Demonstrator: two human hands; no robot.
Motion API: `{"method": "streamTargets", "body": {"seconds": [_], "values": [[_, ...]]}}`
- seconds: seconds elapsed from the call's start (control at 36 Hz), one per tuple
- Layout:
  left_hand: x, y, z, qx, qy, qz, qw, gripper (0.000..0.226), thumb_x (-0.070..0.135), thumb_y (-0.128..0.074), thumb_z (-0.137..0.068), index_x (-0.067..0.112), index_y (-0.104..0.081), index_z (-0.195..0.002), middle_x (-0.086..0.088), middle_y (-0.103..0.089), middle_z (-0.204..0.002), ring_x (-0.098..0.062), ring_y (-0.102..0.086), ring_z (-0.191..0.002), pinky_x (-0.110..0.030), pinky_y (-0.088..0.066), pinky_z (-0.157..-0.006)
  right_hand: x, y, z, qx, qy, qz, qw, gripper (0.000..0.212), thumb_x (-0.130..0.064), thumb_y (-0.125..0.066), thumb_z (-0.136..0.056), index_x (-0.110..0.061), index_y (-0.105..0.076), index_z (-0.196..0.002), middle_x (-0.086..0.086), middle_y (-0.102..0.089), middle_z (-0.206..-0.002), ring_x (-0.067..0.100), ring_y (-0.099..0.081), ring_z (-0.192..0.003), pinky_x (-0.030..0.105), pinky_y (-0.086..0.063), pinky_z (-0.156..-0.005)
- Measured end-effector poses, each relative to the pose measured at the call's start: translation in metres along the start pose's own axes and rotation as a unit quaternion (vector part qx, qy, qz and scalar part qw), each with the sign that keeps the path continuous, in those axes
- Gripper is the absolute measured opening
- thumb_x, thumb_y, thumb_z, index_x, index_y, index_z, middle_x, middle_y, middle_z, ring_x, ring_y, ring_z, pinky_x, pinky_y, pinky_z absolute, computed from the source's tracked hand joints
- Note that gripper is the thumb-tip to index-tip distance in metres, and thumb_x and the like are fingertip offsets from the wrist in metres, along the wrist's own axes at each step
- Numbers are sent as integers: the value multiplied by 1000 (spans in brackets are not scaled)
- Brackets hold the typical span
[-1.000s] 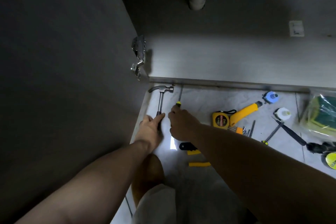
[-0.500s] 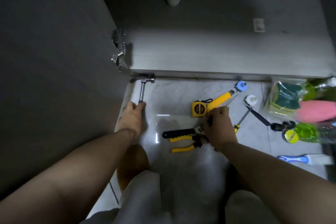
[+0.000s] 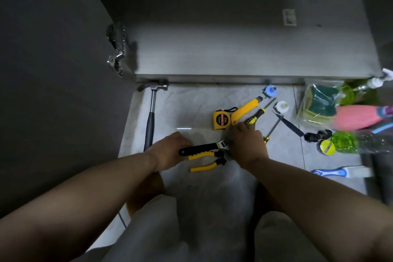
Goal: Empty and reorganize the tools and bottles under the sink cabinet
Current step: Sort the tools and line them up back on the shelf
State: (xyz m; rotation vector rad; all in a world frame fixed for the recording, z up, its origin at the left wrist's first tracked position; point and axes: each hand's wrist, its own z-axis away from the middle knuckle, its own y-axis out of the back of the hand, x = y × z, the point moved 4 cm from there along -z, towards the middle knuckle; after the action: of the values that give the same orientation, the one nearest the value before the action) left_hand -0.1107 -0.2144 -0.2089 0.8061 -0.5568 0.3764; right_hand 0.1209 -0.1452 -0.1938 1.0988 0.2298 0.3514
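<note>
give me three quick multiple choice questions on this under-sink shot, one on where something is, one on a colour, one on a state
1. Where does the hammer lie?
A. on the floor, at the far left of the tools
B. inside the cabinet
C. among the bottles on the right

2. What colour is the tape measure case?
A. blue
B. pink
C. yellow

3. How does the cabinet door stand?
A. shut
B. swung open
C. taken off and laid flat

Answers:
1 A: it lies flat on the tiles to the left of every other tool.
2 C: the case is yellow, with a black and red round label.
3 B: the door stands out to the left, with its hinge bare.
</note>
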Motion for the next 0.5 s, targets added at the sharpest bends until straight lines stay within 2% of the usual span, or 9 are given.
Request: {"method": "streamTargets", "body": {"seconds": [0.06,0.08,0.22,0.31,0.36,0.5], "values": [[-2,0,1,-2,1,3,1000,36,29,-64,-97,28,-62,-133,2,-51,-125,-13,-53,-115,-24,-42,-103,-6,-10,-1,-68,5,-42,997,57,-38,-70,-86,-20,-50,-137,7,-47,-140,33,-51,-122,43,-47,-95],[-2,0,1,-3,1,4,1000,36,27,-64,-97,27,-61,-133,1,-52,-126,-14,-53,-115,-24,-42,-102,-8,-12,-1,-77,-6,-57,995,60,-36,-71,-85,-19,-48,-138,7,-45,-142,32,-51,-122,44,-48,-95],[-3,-2,-1,-8,5,0,1000,38,19,-63,-97,24,-60,-135,0,-53,-126,-15,-53,-117,-27,-43,-104,-7,-16,-9,-94,-55,-90,990,57,-26,-76,-83,-15,-51,-133,9,-44,-141,33,-52,-120,43,-52,-90],[-4,-4,-2,-2,3,-2,1000,38,20,-64,-97,24,-60,-135,0,-54,-126,-15,-52,-118,-26,-42,-104,-9,-13,-18,-124,-48,-104,986,61,-19,-81,-76,-13,-53,-130,8,-47,-137,34,-57,-116,43,-55,-88],[-4,-5,-3,0,7,0,1000,40,21,-65,-96,24,-60,-135,0,-54,-126,-16,-51,-119,-28,-43,-104,-9,-11,-22,-137,-35,-109,984,61,-23,-82,-75,-13,-55,-129,7,-50,-136,33,-59,-115,43,-56,-89],[-2,-12,-5,-19,15,-11,1000,48,23,-66,-95,23,-54,-142,-2,-51,-130,-18,-49,-122,-35,-43,-107,-6,-10,-18,-123,-12,-128,984,53,-22,-76,-76,-18,-58,-127,7,-61,-126,32,-62,-112,36,-53,-84]]}}
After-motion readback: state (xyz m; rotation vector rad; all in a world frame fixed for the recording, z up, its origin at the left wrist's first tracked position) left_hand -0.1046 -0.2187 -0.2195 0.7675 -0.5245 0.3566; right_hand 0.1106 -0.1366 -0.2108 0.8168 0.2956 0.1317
